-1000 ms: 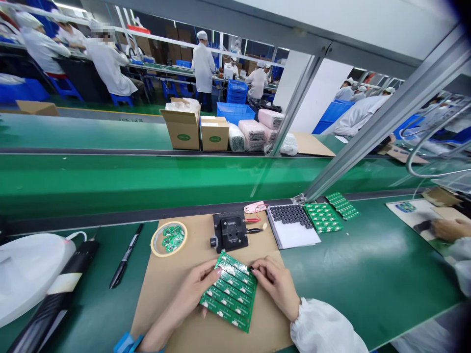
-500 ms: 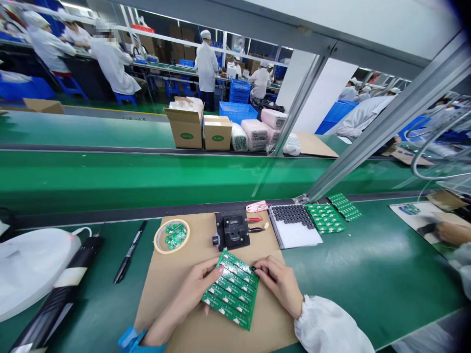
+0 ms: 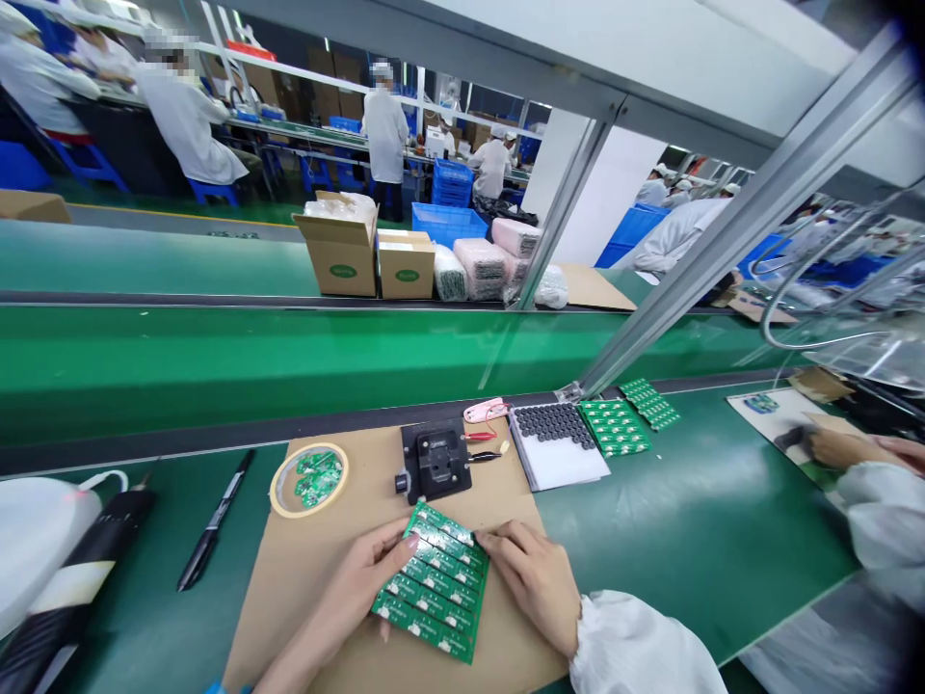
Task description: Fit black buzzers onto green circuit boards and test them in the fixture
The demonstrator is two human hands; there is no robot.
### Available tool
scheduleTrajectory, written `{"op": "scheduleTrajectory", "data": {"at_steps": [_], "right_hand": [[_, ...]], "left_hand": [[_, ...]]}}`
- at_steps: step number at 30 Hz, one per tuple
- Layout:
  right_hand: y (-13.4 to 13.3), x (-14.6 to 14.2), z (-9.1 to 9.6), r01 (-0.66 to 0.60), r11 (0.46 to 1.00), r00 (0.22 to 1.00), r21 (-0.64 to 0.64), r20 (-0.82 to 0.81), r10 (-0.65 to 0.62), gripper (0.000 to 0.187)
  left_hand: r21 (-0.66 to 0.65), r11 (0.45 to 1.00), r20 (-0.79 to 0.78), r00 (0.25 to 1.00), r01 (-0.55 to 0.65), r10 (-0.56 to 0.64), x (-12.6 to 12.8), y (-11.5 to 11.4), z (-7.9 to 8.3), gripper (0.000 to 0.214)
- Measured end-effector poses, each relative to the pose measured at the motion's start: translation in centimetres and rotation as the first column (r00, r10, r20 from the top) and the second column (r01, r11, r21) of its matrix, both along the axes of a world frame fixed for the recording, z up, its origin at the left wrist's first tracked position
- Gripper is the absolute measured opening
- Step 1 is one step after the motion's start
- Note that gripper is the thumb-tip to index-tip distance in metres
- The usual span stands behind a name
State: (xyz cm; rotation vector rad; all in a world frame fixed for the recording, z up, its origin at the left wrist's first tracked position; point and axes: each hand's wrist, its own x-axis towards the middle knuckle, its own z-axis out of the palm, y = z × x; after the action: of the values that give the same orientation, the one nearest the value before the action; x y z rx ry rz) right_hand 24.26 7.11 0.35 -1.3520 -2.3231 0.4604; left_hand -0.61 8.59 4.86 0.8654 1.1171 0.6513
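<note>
My left hand (image 3: 365, 576) grips a green circuit board panel (image 3: 437, 583) by its left side, thumb on top and fingers underneath. The panel is tilted above the cardboard sheet (image 3: 289, 598) and carries rows of small boards with white markings. At the panel's upper right edge, my right hand (image 3: 531, 569) is closed in a pinch on a small black part (image 3: 477, 537), mostly covered by the fingertips. Beyond the panel sits a black fixture (image 3: 436, 461) with a knob. Many black round parts (image 3: 553, 424) stand in rows on a white block to its right.
A tape roll (image 3: 309, 479) with small green boards inside lies at the left, beside a black marker (image 3: 215, 520). More green panels (image 3: 614, 427) rest right of the block. A metal post (image 3: 686, 255) slants overhead. At the far right a co-worker's hand (image 3: 842, 448) works over a board.
The camera view has shifted, so the bench things sit further left. My right hand has brought the small black part up against the panel's edge; my left hand keeps its hold.
</note>
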Motion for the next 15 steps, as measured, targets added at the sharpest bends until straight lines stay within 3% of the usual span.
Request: {"op": "scheduleTrajectory", "data": {"at_steps": [2,4,6,8,11,15], "right_hand": [[0.8,1.2,0.3,0.047,0.999,0.998,0.022,-0.033,-0.046,0.034],[2.5,3.4,0.7,0.274,0.954,0.961,0.121,-0.079,-0.266,0.033],[4.6,6.3,1.4,0.544,0.801,0.838,0.248,-0.113,-0.534,0.038],[6.5,9.0,1.9,0.649,0.693,0.748,0.313,-0.101,-0.656,0.043],[7.9,11.4,2.2,0.644,0.688,0.737,0.335,-0.030,-0.675,0.045],[8.2,11.5,1.5,0.630,0.693,0.731,0.350,0.035,-0.682,0.041]], "left_hand": [[-0.015,1.000,-0.004,1.000,-0.011,0.011,0.0,0.1,-0.1,0.063],[-0.015,1.000,-0.011,1.000,-0.019,0.019,0.0,0.1,-0.2,0.065],[-0.011,1.000,-0.026,0.999,-0.026,0.026,0.1,0.2,-0.2,0.066],[-0.011,0.999,-0.036,0.999,-0.031,0.030,0.1,0.2,-0.2,0.067],[-0.007,0.999,-0.032,0.999,-0.032,0.032,0.1,0.1,-0.3,0.067],[0.009,1.000,-0.031,0.999,-0.030,0.030,0.1,0.1,-0.6,0.067]]}}
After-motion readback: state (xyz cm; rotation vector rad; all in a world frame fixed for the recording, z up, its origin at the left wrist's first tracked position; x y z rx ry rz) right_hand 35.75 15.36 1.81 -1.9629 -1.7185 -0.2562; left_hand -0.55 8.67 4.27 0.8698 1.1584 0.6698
